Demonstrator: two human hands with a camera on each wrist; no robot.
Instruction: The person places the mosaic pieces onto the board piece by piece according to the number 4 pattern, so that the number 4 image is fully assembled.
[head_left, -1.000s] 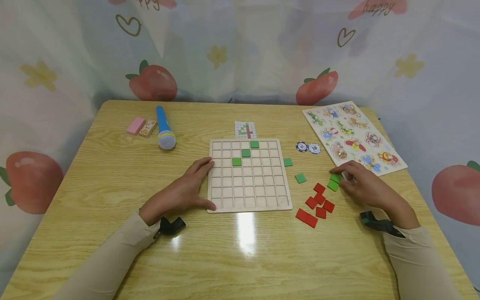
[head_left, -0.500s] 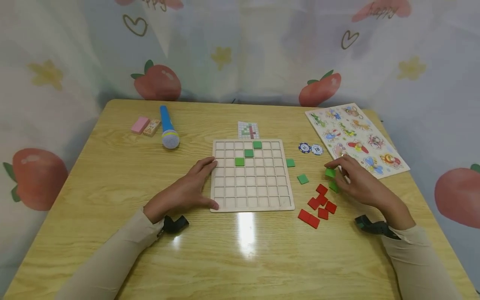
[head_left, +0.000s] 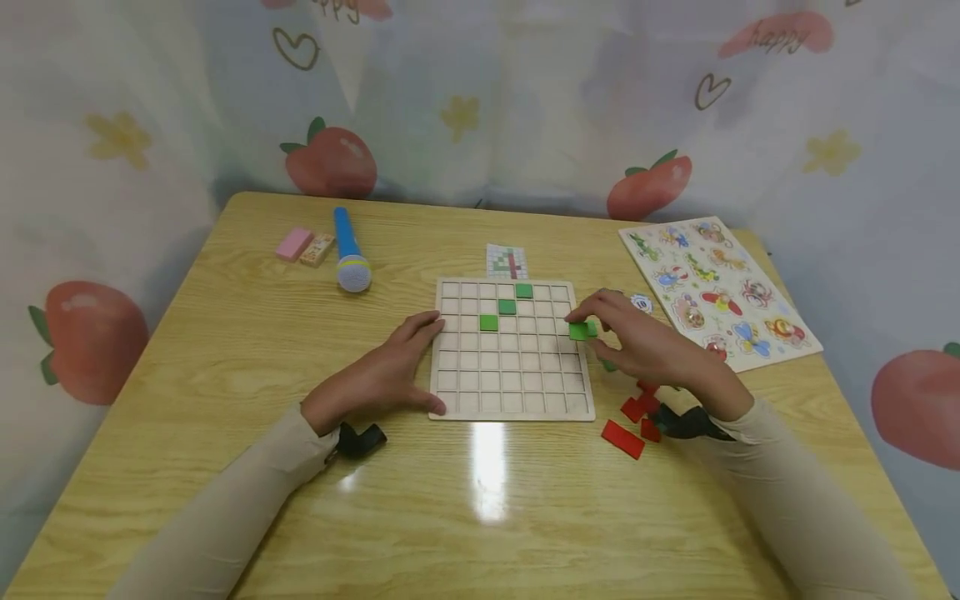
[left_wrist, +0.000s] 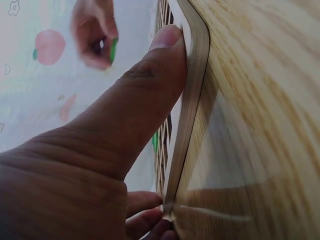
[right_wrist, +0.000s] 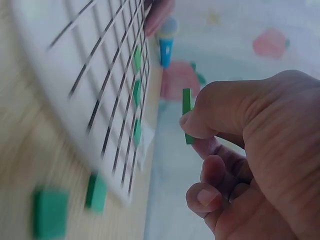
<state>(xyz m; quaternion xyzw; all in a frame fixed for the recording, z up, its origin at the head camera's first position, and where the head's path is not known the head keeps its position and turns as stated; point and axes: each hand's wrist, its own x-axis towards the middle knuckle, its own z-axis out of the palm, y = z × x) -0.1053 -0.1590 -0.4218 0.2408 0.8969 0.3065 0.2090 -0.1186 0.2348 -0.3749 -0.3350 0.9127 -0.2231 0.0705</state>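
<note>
L hand (head_left: pixel 393 367) is lying spread wide, thumb & fingers touching 1 gridded board (head_left: pixel 512 362) along its 9 o'clock edge. R hand (head_left: pixel 637 337) is pinching 1 held tile (head_left: pixel 580 332), green, betw. thumb & finger, raised at the board's 3 o'clock side. 3 placed tiles (head_left: pixel 507 307), also green, are sitting in cells, stepping diagonally from 11 to 1 o'clock. 2 loose green tiles (right_wrist: pixel 50 212) are lying on the table (head_left: pixel 360 517), nr 3 o'clock. Red tiles (head_left: pixel 622 439) are lying at 4 o'clock, partly hidden, so can't tell exact no. Also: 1 pattern card (head_left: pixel 507 261) is lying at 12, 1 blue mic (head_left: pixel 349 254) at 10 w/ 2 small blocks (head_left: pixel 294 244) nearby, 1 picture puzzle (head_left: pixel 723 283) at 2, 1 chip (head_left: pixel 641 303) showing nr R hand.
</note>
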